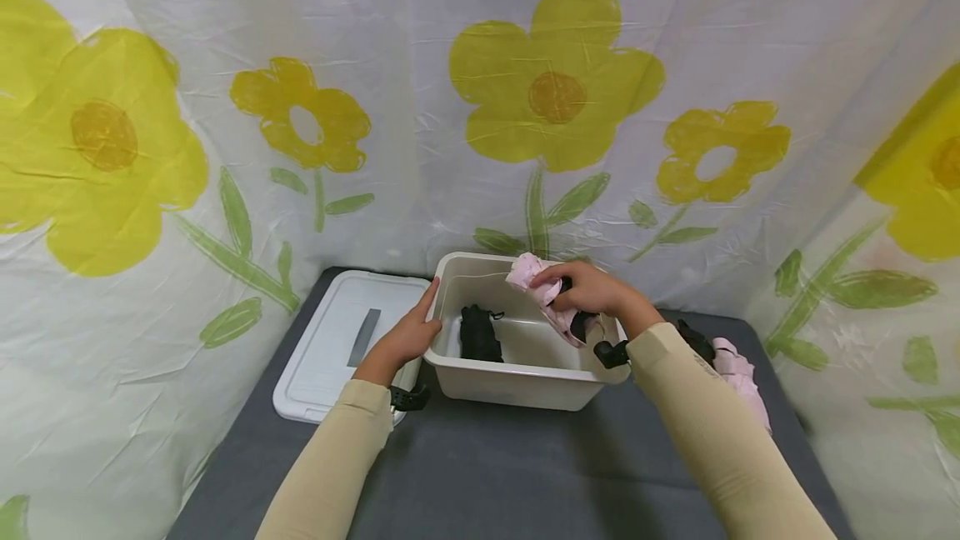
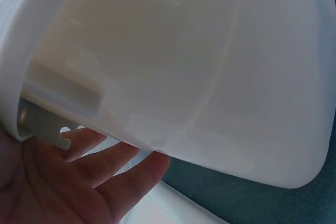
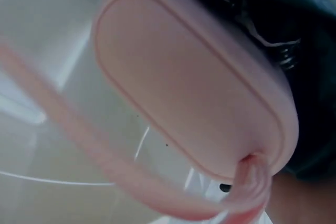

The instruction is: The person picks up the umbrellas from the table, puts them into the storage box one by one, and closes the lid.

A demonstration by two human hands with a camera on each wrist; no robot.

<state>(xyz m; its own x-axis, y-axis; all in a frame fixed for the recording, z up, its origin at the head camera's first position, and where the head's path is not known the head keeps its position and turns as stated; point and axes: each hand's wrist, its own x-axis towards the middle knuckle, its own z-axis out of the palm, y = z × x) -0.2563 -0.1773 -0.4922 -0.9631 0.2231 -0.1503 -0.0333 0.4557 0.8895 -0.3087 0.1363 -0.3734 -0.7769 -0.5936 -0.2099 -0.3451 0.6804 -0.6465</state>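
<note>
A pale storage box [image 1: 510, 390] stands uncovered on the dark tabletop. My left hand [image 1: 408, 332] holds its left side at the rim; in the left wrist view, several fingers [image 2: 131, 182] touch the outer wall. Over the box's right half, my right hand [image 1: 588, 288] grips a folded pink umbrella [image 1: 527, 271], tilted with one end up toward the left. The right wrist view shows its rounded pink handle end [image 3: 184, 82] and a looped wrist strap [image 3: 121, 174]. Inside the box, toward the left, lies a black folded umbrella-like bundle [image 1: 478, 336].
A white lid [image 1: 322, 348] with a grey handle lies left of the box. To the right, partly behind my right sleeve, are a pink folded bundle [image 1: 738, 377] and a black item [image 1: 696, 340]. A flower-printed curtain [image 1: 405, 107] hangs behind the table.
</note>
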